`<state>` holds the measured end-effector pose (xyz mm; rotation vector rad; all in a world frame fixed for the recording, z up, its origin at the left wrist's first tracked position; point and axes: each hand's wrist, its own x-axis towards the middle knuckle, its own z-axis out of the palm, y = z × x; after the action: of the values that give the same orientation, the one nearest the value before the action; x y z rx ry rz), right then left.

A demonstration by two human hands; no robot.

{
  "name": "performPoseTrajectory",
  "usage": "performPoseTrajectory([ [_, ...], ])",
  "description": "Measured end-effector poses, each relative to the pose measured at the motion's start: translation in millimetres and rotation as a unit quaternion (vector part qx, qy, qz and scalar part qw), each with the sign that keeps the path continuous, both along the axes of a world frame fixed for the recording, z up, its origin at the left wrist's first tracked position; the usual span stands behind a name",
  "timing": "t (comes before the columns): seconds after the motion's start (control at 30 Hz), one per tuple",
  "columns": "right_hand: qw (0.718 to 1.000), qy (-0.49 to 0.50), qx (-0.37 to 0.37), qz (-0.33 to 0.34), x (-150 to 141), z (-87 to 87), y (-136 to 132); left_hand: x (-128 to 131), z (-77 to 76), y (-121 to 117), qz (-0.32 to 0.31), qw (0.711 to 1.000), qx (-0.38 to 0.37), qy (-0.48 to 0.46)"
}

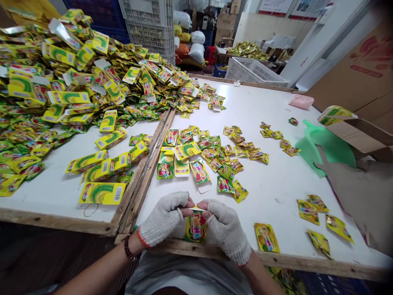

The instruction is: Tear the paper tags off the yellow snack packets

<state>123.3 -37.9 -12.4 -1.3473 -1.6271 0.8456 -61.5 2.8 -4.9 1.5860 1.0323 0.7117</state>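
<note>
My left hand (166,217) and my right hand (227,227) wear white knitted gloves with bare fingertips. Between them, at the table's front edge, both pinch the top end of a small yellow-green candy box (195,227), its printed face toward me. What lies inside the box is hidden. Just beyond my hands are a box with an open white flap (200,174), a flat-lying yellow box (187,150) and a scatter of small candy packets (225,184). Right of my right hand, a yellow box (266,237) lies at the edge.
A large heap of packets and boxes (92,82) covers the left table, behind a wooden strip (150,168). To the right are a green plastic basin (325,147), cardboard (359,192) and loose packets (308,211). White crates (254,71) stand beyond the table.
</note>
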Motion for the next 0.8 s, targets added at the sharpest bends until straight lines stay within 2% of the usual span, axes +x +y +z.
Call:
performPoseTrajectory([
  [0.1, 1.0, -0.011, -0.002, 0.016, 1.7, 5.1, -2.0, 0.7, 10.1, 1.2, -0.034, 0.999, 0.025, 0.009],
  [0.2, 0.999, -0.026, -0.034, 0.006, 0.7, 10.9, 1.8, 2.2, 18.0, 6.4, -0.053, 0.997, 0.015, 0.044],
  [0.3, 0.998, -0.038, -0.056, -0.003, -0.8, 17.1, 7.1, 2.1, 20.6, 11.8, -0.069, 0.996, 0.001, 0.063],
  [0.4, 0.997, -0.04, -0.058, 0.014, 1.3, 21.8, 8.3, -1.3, 18.4, 11.6, -0.092, 0.993, 0.021, 0.064],
  [0.47, 0.998, -0.018, -0.037, 0.057, 6.4, 21.8, 4.9, -5.5, 16.2, 7.0, -0.12, 0.989, 0.063, 0.062],
  [0.53, 0.994, -0.006, 0.004, 0.111, 13.4, 17.9, -1.8, -10.4, 15.3, 0.0, -0.151, 0.975, 0.142, 0.077],
  [0.67, 0.98, -0.079, 0.105, 0.15, 20.6, 2.8, -15.2, -17.6, 20.1, -10.6, -0.213, 0.907, 0.319, 0.174],
  [0.73, 0.978, -0.088, 0.117, 0.145, 16.7, -2.3, -17.0, -17.1, 24.0, -8.1, -0.239, 0.89, 0.343, 0.18],
  [0.8, 0.986, -0.066, 0.099, 0.12, 11.8, -1.3, -15.9, -12.5, 26.1, 2.6, -0.243, 0.898, 0.328, 0.162],
])
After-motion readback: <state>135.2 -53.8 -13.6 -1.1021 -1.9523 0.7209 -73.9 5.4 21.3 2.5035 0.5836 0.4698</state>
